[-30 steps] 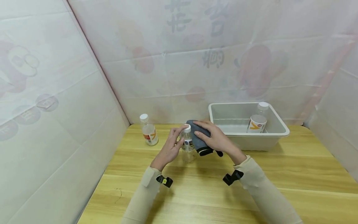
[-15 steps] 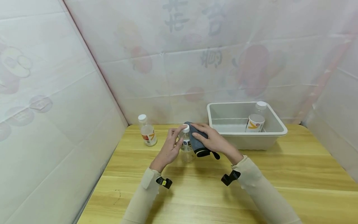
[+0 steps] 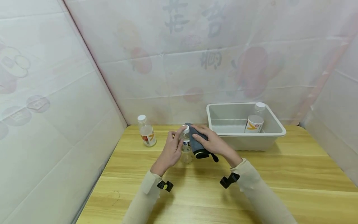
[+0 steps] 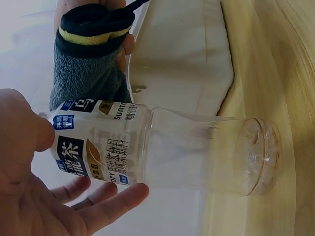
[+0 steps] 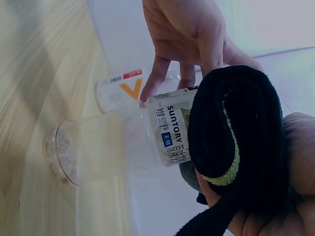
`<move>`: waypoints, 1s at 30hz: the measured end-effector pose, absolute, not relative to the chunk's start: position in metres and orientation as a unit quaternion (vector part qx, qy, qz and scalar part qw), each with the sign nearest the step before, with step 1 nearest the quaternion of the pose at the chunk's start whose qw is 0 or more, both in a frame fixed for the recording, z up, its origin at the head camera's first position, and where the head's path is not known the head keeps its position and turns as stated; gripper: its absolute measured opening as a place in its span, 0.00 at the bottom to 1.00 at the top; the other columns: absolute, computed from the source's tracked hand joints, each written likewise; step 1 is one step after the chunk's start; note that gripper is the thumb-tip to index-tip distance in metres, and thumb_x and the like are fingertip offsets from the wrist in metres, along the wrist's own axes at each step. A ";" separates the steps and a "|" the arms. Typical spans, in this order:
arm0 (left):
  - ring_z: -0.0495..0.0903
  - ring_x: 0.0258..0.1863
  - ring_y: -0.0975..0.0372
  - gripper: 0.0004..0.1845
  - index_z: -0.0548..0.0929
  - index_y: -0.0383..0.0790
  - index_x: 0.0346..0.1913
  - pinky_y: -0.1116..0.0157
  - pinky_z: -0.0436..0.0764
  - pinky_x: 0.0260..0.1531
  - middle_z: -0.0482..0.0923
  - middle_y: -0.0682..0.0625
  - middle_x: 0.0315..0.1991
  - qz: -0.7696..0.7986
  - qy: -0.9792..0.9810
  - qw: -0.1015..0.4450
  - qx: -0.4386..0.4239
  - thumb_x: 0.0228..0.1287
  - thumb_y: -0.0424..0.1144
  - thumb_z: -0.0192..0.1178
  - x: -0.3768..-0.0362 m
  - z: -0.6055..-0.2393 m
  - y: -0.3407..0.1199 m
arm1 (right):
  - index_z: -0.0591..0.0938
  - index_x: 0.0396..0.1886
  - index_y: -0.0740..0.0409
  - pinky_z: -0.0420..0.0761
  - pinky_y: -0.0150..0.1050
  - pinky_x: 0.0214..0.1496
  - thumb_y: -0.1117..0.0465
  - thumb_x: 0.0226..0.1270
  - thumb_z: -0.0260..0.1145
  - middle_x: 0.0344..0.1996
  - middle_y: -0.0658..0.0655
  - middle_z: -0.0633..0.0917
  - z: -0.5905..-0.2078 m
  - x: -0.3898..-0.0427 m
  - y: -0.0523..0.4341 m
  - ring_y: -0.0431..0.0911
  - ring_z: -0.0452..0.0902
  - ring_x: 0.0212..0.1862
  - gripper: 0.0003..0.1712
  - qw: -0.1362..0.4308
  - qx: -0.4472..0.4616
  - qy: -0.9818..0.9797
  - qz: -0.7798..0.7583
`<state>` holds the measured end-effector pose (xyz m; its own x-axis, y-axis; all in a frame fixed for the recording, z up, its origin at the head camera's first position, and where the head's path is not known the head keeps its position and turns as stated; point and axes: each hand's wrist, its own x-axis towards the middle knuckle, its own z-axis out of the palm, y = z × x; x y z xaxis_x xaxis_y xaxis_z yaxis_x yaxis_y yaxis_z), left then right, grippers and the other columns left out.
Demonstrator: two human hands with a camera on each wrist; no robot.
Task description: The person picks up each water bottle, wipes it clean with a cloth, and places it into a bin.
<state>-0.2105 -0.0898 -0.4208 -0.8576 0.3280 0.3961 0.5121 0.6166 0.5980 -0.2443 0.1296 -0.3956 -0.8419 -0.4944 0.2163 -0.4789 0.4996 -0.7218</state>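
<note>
Where white sheeting hangs, wooden table [image 3: 293, 174] stands.

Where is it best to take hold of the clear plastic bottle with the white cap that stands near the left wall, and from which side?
Probably at the labelled middle of the clear plastic bottle with the white cap, coming from its right or front. It stands upright and alone on the wooden table, and its round body suits a wrapping grip; the wall lies close on its left. The left hand is nearer to it.
</note>
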 end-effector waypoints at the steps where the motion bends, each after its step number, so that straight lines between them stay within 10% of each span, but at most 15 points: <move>1: 0.69 0.42 0.57 0.29 0.53 0.61 0.79 0.60 0.75 0.41 0.65 0.36 0.55 -0.366 -0.893 0.123 -0.232 0.83 0.34 0.40 -0.210 -0.421 -0.089 | 0.65 0.79 0.47 0.70 0.65 0.70 0.46 0.81 0.54 0.76 0.65 0.65 -0.396 -0.244 0.130 0.65 0.67 0.73 0.32 0.010 -0.281 0.866 -0.413; 30: 0.69 0.30 0.61 0.30 0.50 0.63 0.80 0.66 0.73 0.29 0.70 0.38 0.44 -0.326 -0.909 0.162 -0.205 0.83 0.36 0.39 -0.205 -0.424 -0.082 | 0.64 0.78 0.56 0.72 0.63 0.68 0.51 0.82 0.54 0.72 0.70 0.70 -0.414 -0.245 0.131 0.65 0.69 0.70 0.31 0.007 -0.287 0.857 -0.427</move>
<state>-0.2051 -0.0823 -0.4244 -0.8638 0.2669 0.4273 0.4775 0.7039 0.5258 -0.2446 0.1315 -0.4141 -0.8355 -0.4975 0.2332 -0.4858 0.4704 -0.7367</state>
